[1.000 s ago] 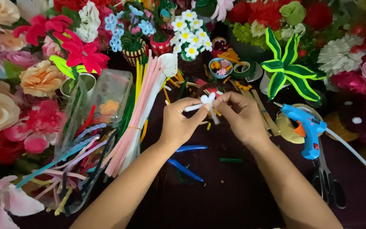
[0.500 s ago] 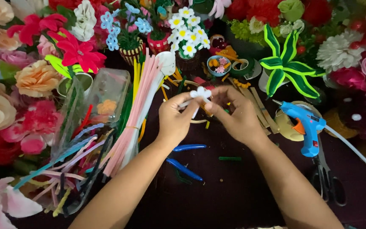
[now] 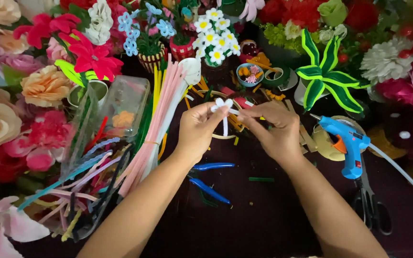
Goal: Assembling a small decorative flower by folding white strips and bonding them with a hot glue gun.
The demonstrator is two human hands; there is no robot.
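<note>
My left hand (image 3: 198,130) and my right hand (image 3: 272,130) meet over the middle of the dark table. Together they pinch a small white pipe-cleaner flower (image 3: 224,105) with looped petals; its white stem hangs down between my fingers. The left fingers hold the flower head from the left, the right fingers grip it just below on the right. Under my hands lie blue-handled pliers (image 3: 210,177) and a short green pipe-cleaner piece (image 3: 261,179).
A bundle of pink, white and yellow pipe cleaners (image 3: 161,117) lies left. A blue glue gun (image 3: 346,143) and black scissors (image 3: 371,208) are right. Handmade flowers (image 3: 44,86) crowd the left and far edges, with a green striped plant (image 3: 325,76) and a daisy pot (image 3: 216,40).
Both hands have shifted slightly and turned the white flower; its petals now face up and the stem hangs lower between my fingers.
</note>
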